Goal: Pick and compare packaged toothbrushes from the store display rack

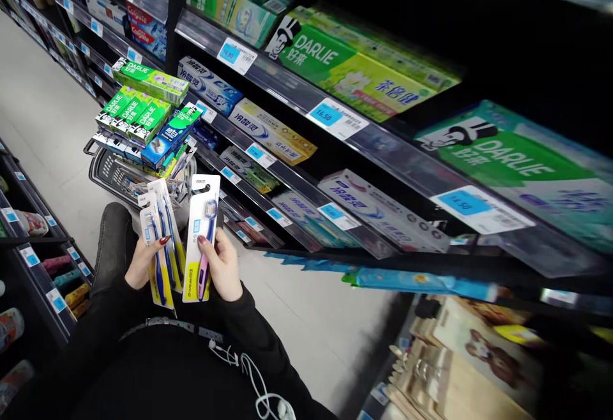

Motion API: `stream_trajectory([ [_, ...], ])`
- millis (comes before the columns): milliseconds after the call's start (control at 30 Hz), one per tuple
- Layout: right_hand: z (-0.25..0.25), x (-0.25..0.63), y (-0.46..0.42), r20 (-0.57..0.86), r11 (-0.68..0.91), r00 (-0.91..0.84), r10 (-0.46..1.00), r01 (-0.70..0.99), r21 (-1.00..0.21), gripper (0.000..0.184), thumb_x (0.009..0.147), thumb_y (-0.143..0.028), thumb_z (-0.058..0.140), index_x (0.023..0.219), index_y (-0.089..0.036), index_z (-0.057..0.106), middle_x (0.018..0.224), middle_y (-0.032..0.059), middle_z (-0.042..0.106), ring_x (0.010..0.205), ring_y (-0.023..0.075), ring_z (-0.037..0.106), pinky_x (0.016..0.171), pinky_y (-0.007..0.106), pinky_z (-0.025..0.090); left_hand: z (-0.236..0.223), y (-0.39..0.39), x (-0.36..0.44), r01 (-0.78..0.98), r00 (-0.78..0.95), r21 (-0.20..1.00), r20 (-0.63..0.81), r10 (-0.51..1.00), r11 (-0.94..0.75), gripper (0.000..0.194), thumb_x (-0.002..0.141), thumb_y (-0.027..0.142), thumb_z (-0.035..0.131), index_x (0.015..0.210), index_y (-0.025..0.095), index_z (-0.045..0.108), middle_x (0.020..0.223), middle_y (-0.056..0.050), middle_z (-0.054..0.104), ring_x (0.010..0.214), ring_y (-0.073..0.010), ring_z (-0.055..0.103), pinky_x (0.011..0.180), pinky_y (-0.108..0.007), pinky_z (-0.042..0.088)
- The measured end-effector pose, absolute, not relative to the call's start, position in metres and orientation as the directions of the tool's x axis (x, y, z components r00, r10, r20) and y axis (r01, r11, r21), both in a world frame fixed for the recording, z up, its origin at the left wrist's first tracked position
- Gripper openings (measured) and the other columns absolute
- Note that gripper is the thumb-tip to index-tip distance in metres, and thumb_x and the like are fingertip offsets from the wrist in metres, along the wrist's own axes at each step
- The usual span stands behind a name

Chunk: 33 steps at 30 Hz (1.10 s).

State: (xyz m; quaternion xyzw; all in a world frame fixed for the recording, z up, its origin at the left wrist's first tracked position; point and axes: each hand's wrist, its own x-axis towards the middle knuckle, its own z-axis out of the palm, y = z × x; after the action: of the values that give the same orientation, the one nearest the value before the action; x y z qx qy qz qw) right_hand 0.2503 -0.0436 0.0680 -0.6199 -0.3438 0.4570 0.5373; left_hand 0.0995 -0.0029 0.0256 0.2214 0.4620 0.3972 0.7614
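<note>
My left hand (146, 259) is closed around a few carded toothbrush packs (161, 279), white and yellow with blue brushes, fanned slightly apart. In my right hand (224, 267) I grip one toothbrush pack (195, 273) by its right edge; its brush has a blue and pink handle. The two hands hold the packs side by side over my lap, fronts facing up. Just beyond them stands a grey basket (108, 171) heaped with green Darlie toothpaste boxes (152, 82), a blue toothpaste box (170, 136) and more packs, partly hidden.
Shelves of boxed toothpaste (364, 66) with price tags (338, 119) slope along the right. A lower shelf with bottles (55, 263) runs at the left. Pale floor (297, 318) lies between. White earphone cables (253, 375) hang over my black top. Wooden goods (431, 369) sit lower right.
</note>
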Motion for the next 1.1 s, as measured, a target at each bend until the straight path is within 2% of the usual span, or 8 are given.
stream_trajectory([
  [100,0.076,0.253,-0.042,-0.199,-0.177,0.328,0.923,-0.095,-0.980,0.021,0.081,-0.039,0.055,0.083,-0.017,0.055,0.075,0.0005,0.060,0.067,0.0140,0.055,0.060,0.024,0.044,0.023,-0.003,0.094,-0.392,0.256,0.706,-0.533,0.807,0.590,0.043,0.067,0.026,0.074,0.106,0.014,0.058,0.101,-0.008,0.068,0.091,-0.0248,0.064,0.083,-0.036,0.051],
  [267,0.075,0.253,-0.043,-0.240,-0.207,0.292,0.926,-0.142,-0.968,0.025,0.078,-0.042,0.057,0.079,-0.017,0.053,0.072,0.0004,0.059,0.063,0.0135,0.053,0.055,0.024,0.043,0.023,-0.001,0.088,-0.390,0.278,0.707,-0.520,0.808,0.590,0.049,0.071,0.026,0.071,0.116,0.017,0.054,0.108,-0.008,0.066,0.095,-0.0252,0.063,0.081,-0.035,0.052],
  [600,0.077,0.252,-0.045,-0.237,-0.192,0.285,0.929,-0.178,-0.965,0.024,0.077,-0.040,0.060,0.081,-0.017,0.054,0.078,0.0018,0.062,0.065,0.0136,0.054,0.057,0.024,0.043,0.029,0.002,0.086,-0.375,0.256,0.716,-0.531,0.808,0.589,0.053,0.070,0.027,0.072,0.118,0.017,0.052,0.111,-0.008,0.065,0.102,-0.0262,0.061,0.088,-0.037,0.050],
  [733,0.077,0.252,-0.043,-0.266,-0.160,0.278,0.923,-0.351,-0.923,0.026,0.076,-0.043,0.059,0.078,-0.018,0.051,0.068,-0.0009,0.056,0.057,0.0109,0.049,0.051,0.023,0.040,0.027,0.002,0.086,-0.383,0.242,0.714,-0.534,0.810,0.586,0.051,0.069,0.027,0.073,0.115,0.017,0.054,0.107,-0.007,0.066,0.102,-0.0254,0.061,0.090,-0.036,0.049],
  [800,0.080,0.253,-0.042,-0.275,-0.124,0.215,0.937,-0.532,-0.838,0.026,0.076,-0.042,0.057,0.072,-0.019,0.046,0.059,-0.0041,0.047,0.045,0.0077,0.041,0.044,0.022,0.033,0.025,0.003,0.086,-0.383,0.236,0.714,-0.538,0.809,0.586,0.049,0.068,0.027,0.073,0.112,0.017,0.055,0.103,-0.007,0.067,0.099,-0.0248,0.062,0.089,-0.036,0.049],
  [933,0.077,0.261,-0.043,-0.207,-0.227,-0.142,0.968,-0.847,-0.481,0.030,0.078,-0.037,0.053,0.066,-0.019,0.032,0.051,-0.0099,0.031,0.028,0.0020,0.019,0.035,0.019,0.020,0.023,0.003,0.084,-0.369,0.225,0.725,-0.538,0.812,0.582,0.045,0.067,0.027,0.074,0.108,0.016,0.057,0.095,-0.006,0.069,0.091,-0.0240,0.064,0.084,-0.035,0.051],
  [1000,0.067,0.264,-0.043,-0.106,-0.279,-0.258,0.960,-0.903,-0.327,0.035,0.081,-0.039,0.052,0.066,-0.020,0.027,0.048,-0.0116,0.028,0.025,0.0015,0.014,0.032,0.018,0.019,0.023,0.003,0.084,-0.366,0.226,0.723,-0.542,0.809,0.586,0.047,0.067,0.027,0.074,0.110,0.017,0.057,0.095,-0.006,0.069,0.090,-0.0239,0.065,0.083,-0.035,0.051],
  [1100,0.047,0.263,-0.041,0.174,-0.262,-0.280,0.944,-0.957,-0.121,0.037,0.086,-0.044,0.044,0.065,-0.020,0.025,0.047,-0.0124,0.030,0.021,0.0008,0.013,0.030,0.017,0.022,0.024,0.002,0.083,-0.377,0.230,0.712,-0.547,0.805,0.592,0.052,0.067,0.027,0.074,0.114,0.017,0.055,0.095,-0.006,0.069,0.090,-0.0240,0.065,0.082,-0.035,0.052],
])
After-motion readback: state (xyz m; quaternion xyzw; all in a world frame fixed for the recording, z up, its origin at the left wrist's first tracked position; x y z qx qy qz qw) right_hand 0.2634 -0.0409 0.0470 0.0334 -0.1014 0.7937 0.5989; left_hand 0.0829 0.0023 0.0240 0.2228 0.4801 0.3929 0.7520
